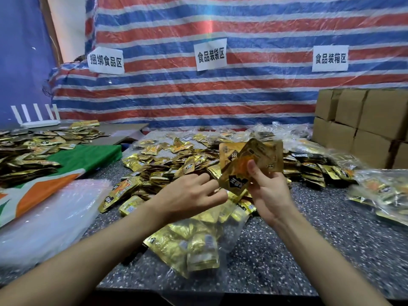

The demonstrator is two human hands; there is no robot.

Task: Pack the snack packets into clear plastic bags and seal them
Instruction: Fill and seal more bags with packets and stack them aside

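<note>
Part-filled clear bag (198, 246); shiny gold packets (249, 160) fanned in right grip (268, 191); left grip (189, 195) loose, empty.

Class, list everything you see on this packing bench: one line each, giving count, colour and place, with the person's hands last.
Gold foil snack packets: many, gold, piled mid-table.
Second packet pile: many, gold, far left.
Held packets: a few, gold, raised centre.
Part-filled clear plastic bag: one, clear, front centre.
Empty clear bags: stack, clear, front left.
Filled bags: several, clear, right.
Cardboard boxes: several, brown, back right.
Paper signs: three, white, on striped tarpaulin.
Left hand: one, fingers relaxed, beside held packets.
Right hand: one, gripping held packets.
</note>
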